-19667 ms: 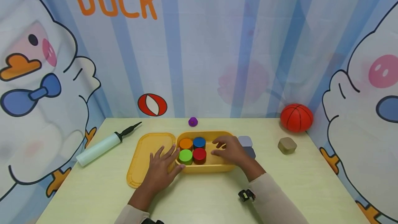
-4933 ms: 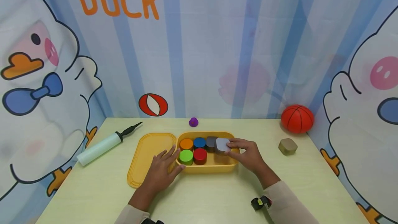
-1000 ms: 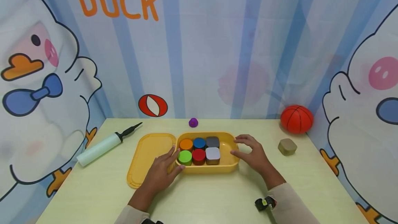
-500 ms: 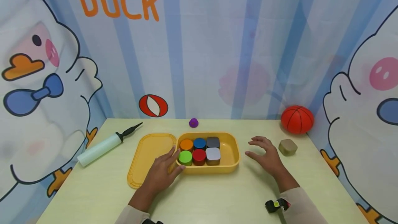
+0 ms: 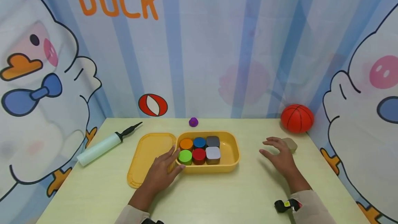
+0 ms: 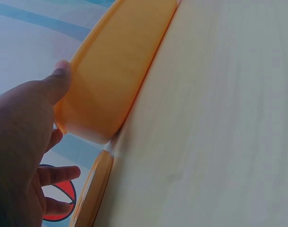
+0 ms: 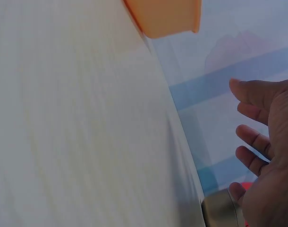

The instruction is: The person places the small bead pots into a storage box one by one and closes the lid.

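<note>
In the head view a yellow box [image 5: 230, 169] stands mid-table. In its left and middle parts sit orange [image 5: 186, 144], blue [image 5: 199, 142], green [image 5: 185, 157] and red [image 5: 199, 156] round blocks, plus dark grey [image 5: 212, 141] and pale grey [image 5: 212, 154] rounded-square ones; its right end is bare inside. My left hand [image 5: 161, 174] touches the box's left end with spread fingers, partly covering the flat yellow lid [image 5: 141, 158]. My right hand [image 5: 281, 155], holding nothing, hovers with fingers apart right of the box. Partly behind it lies a tan block [image 5: 290, 144], also seen in the right wrist view.
A pale green hand pump [image 5: 101, 149] with a black nozzle lies at the left. Near the back edge are a small purple object [image 5: 193, 122] and, at the right, a red basketball-patterned ball [image 5: 297, 118]. A duck-printed curtain [image 5: 205, 44] hangs behind the table.
Across the earlier frames, the dark grey and pale grey blocks went from the table into the box. In the last second my right hand moved right, off the box; my left hand stayed.
</note>
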`<state>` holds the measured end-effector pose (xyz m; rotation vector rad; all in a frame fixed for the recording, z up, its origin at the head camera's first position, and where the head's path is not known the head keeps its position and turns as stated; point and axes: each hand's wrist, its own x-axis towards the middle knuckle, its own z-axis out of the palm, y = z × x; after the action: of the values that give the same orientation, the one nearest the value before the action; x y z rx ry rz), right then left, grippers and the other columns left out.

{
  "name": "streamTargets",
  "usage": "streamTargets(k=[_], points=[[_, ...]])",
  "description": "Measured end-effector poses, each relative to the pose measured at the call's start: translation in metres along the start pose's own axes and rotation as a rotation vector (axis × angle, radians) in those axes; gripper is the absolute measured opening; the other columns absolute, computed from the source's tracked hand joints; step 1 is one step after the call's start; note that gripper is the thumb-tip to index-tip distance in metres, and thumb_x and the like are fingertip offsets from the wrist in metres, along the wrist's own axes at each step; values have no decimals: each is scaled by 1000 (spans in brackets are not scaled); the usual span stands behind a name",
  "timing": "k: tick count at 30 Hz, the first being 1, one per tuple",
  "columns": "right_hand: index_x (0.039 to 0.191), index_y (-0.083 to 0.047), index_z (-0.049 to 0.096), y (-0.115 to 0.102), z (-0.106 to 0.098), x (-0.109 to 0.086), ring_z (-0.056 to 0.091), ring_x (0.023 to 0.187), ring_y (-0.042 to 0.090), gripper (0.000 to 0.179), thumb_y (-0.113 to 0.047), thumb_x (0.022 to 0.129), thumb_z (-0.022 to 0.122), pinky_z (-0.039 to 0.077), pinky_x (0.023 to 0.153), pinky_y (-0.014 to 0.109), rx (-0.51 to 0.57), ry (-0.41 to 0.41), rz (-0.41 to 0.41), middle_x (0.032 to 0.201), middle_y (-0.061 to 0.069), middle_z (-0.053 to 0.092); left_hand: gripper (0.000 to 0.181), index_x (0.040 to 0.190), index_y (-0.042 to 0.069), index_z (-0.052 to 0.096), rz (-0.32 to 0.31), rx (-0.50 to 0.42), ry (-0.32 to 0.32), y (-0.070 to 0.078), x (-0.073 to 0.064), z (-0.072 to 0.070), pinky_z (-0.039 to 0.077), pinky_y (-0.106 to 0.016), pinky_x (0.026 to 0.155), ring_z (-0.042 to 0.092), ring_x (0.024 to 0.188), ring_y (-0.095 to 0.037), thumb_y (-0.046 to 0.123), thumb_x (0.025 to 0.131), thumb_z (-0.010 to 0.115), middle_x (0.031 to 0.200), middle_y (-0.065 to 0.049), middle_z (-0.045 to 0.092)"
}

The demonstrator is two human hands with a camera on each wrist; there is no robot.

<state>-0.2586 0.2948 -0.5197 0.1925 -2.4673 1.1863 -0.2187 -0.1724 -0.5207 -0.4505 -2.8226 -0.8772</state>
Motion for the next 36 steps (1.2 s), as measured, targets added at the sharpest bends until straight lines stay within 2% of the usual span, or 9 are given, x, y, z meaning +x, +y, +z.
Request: streamTargets(k=[3, 7, 10, 16, 22, 25, 28, 32, 36], points=[[122, 3, 79, 3, -4, -1, 55, 132, 30, 32, -8, 93, 87, 41, 104, 22, -8, 48, -21, 138, 21, 68, 73, 168, 24, 46, 4, -2, 1, 0, 1, 0, 31, -81, 124, 48, 157, -43, 57, 106, 65, 178, -3, 37], [117, 3, 80, 6, -5, -1, 51, 123, 3, 27, -4, 91, 86, 35, 99, 5, 3, 112, -33, 133, 21, 71, 73, 168, 23, 46, -1, -4, -2, 0, 1, 0, 36, -72, 127, 47, 158, -43, 56, 105, 67, 178, -4, 37], [110, 6, 81, 9, -5, -1, 47, 115, -11, 21, 4, 89, 86, 34, 97, -1, 56, 187, -56, 124, 24, 74, 73, 168, 25, 45, -16, -4, -16, 0, 0, -1, 39, -68, 128, 44, 159, -45, 56, 105, 67, 178, -4, 37], [96, 11, 80, 16, -6, -1, 57, 107, -7, 14, 16, 84, 84, 42, 92, 4, 115, 331, -146, 107, 28, 75, 73, 168, 27, 45, -22, -3, -23, -2, 0, 0, 39, -69, 127, 43, 160, -48, 58, 105, 66, 178, -3, 36], [99, 9, 81, 22, -10, -5, 51, 110, -11, 12, 11, 87, 84, 41, 88, 17, 76, 385, -52, 114, 23, 74, 74, 168, 27, 45, -18, -12, -18, -3, 0, 2, 39, -68, 127, 42, 160, -47, 58, 105, 67, 178, -2, 35], [103, 9, 80, 26, -11, -5, 48, 115, -5, 16, 11, 87, 84, 37, 95, 20, 68, 404, -19, 119, 24, 71, 73, 168, 27, 45, -20, -18, -16, -3, 0, 2, 39, -69, 127, 42, 160, -47, 57, 105, 68, 178, -2, 35], [111, 9, 79, 27, -13, -5, 48, 125, 12, 24, 8, 88, 84, 34, 107, 36, 63, 404, 34, 130, 27, 65, 73, 168, 28, 45, -24, -18, -15, -2, 0, 2, 39, -69, 127, 42, 160, -47, 57, 105, 68, 178, -1, 35], [128, 5, 74, 28, -17, -4, 42, 145, 41, 37, -1, 93, 82, 30, 121, 66, 51, 348, 179, 151, 27, 53, 74, 168, 28, 45, -30, -19, -17, 0, 0, 1, 39, -69, 127, 42, 160, -46, 58, 105, 67, 179, -1, 35], [143, 3, 66, 33, -21, -2, 35, 156, 51, 49, -7, 97, 80, 27, 129, 74, 49, 282, 304, 164, 29, 42, 74, 168, 27, 45, -29, -18, -18, 0, -1, 0, 39, -68, 127, 43, 160, -46, 57, 105, 68, 179, -1, 35]])
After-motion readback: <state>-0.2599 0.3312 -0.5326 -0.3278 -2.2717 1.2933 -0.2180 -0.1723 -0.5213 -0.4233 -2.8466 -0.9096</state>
